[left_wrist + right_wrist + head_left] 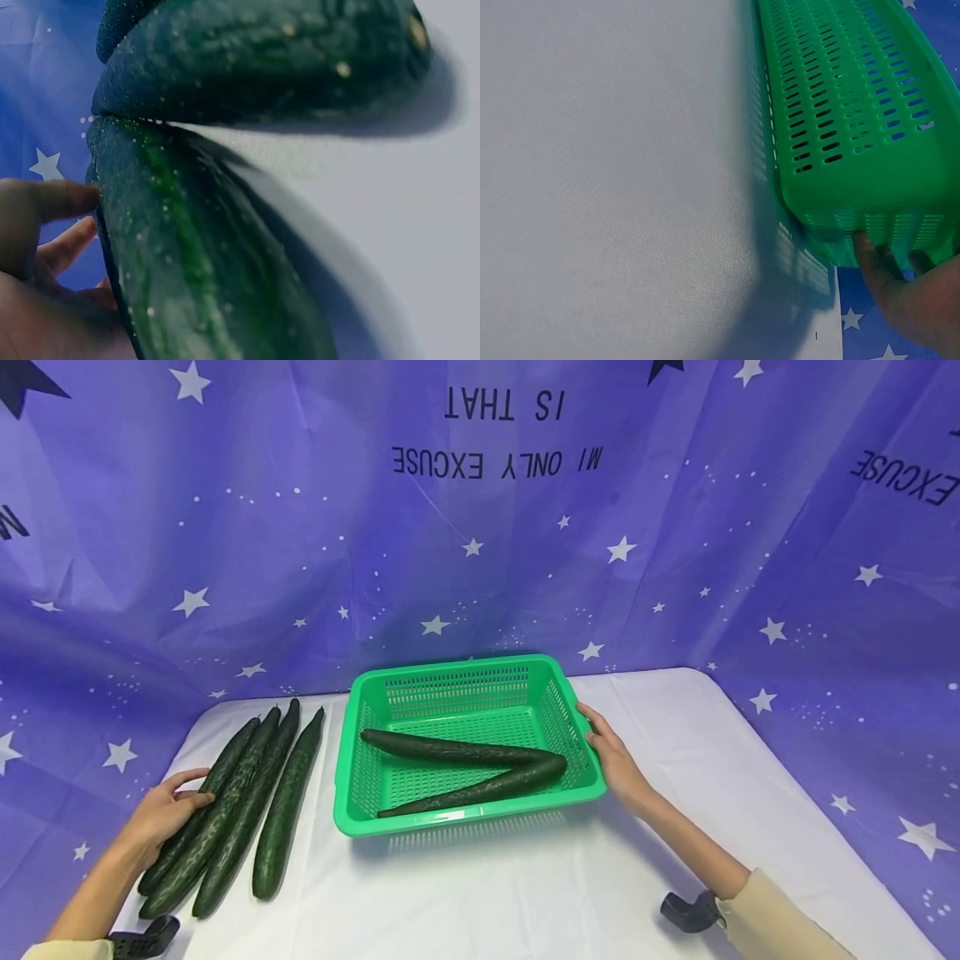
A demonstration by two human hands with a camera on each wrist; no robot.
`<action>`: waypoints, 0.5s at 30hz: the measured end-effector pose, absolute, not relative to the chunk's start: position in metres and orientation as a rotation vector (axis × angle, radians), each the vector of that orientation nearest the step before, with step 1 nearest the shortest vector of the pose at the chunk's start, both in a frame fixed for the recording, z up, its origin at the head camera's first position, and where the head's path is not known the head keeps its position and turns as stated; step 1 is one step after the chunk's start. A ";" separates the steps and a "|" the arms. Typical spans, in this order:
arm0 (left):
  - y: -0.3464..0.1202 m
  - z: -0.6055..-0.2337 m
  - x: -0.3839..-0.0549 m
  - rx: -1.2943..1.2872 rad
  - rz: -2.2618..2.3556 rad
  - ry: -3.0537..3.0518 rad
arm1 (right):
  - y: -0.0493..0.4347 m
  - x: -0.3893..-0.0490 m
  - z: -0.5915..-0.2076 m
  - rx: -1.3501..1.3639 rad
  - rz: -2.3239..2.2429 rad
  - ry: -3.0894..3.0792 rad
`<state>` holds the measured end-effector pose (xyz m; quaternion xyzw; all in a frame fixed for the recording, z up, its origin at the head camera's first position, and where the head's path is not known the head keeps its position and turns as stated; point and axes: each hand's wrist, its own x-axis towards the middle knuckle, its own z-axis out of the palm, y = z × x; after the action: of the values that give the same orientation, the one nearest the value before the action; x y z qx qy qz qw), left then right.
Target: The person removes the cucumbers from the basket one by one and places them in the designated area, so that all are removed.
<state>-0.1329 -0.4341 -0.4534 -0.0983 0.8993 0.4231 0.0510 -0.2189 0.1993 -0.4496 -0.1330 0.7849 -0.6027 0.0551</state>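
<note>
We see smooth, softly glossy plastic on the basket (465, 817), rough, bumpy, faintly shiny skin on the cucumbers (288, 806), matt, finely woven cloth on the tablecloth (465, 902), and creased, low-sheen fabric on the backdrop (480, 585).

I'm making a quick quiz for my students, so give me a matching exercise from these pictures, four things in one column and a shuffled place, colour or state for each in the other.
Things
1. Green basket
2. Left hand
3. Right hand
4. Backdrop

Places, colours and states
A. Touching the basket's outer side
B. Blue-purple with white stars
C. Has two cucumbers inside
D. At the leftmost cucumber on the table

Pairs: 1-C, 2-D, 3-A, 4-B
</note>
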 end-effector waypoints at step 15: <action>-0.420 -0.430 -0.138 -0.304 1.188 3.003 | 0.199 -0.217 -0.448 -0.426 -1.832 2.379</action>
<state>-0.1376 -0.4203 -0.4299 -0.0937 0.9246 0.3658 -0.0509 -0.2171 0.1992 -0.4478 -0.1401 0.7832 -0.6033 0.0544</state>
